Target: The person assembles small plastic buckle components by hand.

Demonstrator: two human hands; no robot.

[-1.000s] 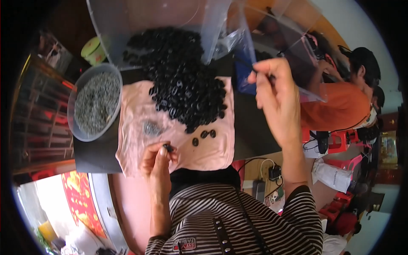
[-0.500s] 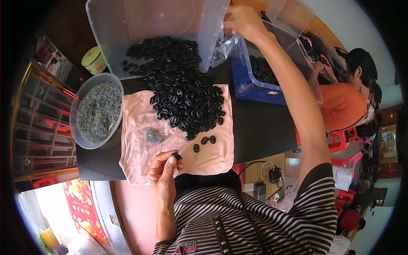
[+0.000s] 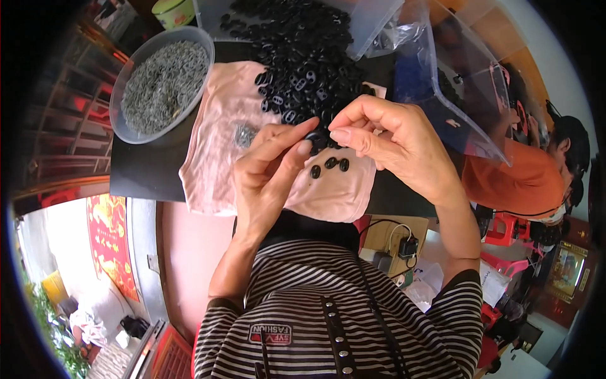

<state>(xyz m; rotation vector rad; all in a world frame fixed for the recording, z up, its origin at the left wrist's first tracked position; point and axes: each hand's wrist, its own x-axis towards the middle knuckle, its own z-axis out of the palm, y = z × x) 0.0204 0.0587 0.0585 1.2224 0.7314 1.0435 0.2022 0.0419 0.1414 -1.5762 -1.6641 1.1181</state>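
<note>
My left hand (image 3: 262,167) pinches a small black oval plastic piece (image 3: 315,140) between thumb and fingertips, above the pink cloth (image 3: 211,164). Close beside it, my right hand (image 3: 407,142) has thumb and forefinger pressed together; whatever sits between them is too small to make out. Just beyond both hands spreads a heap of similar black oval pieces (image 3: 303,63), many showing two holes. Three loose black pieces (image 3: 331,163) lie on the cloth under my hands. A little pile of fine grey metal bits (image 3: 243,135) rests on the cloth by my left fingers.
A clear bowl (image 3: 116,117) of small grey spring-like bits stands on the dark table (image 3: 145,167) at left, near a green tin (image 3: 173,12). Back right are a clear plastic bag (image 3: 396,38) and a blue container (image 3: 413,79). A person in orange (image 3: 511,183) sits at right.
My right hand has come back from the clear bag at the back right to beside my left hand. The left hand, still holding its piece, has risen toward the heap. The view has shifted.
</note>
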